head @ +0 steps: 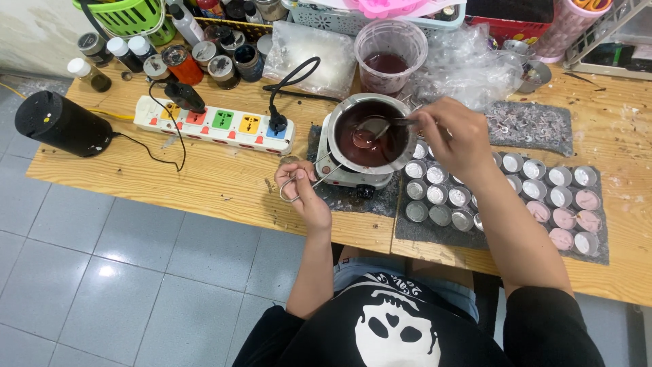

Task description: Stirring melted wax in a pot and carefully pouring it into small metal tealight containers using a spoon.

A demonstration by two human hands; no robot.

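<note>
A metal pot [348, 109] of dark red-brown liquid sits on a small white electric hotplate [353, 178] at the table's front middle. My left hand [303, 192] grips the pot's wire handle [307, 186], which sticks out toward the front left. My right hand [454, 136] holds a metal spoon [371, 133] whose bowl dips into the liquid. Just right of the hotplate, several small round metal cups [435, 194] stand in rows on a grey mat [598, 249]; some at the far right hold pale pink fill.
A white power strip [216, 124] with coloured sockets lies left of the hotplate. A black cylinder [62, 123] stands at the table's left end. Small jars and bottles [182, 62], a clear tub of red liquid [389, 56] and plastic bags crowd the back edge.
</note>
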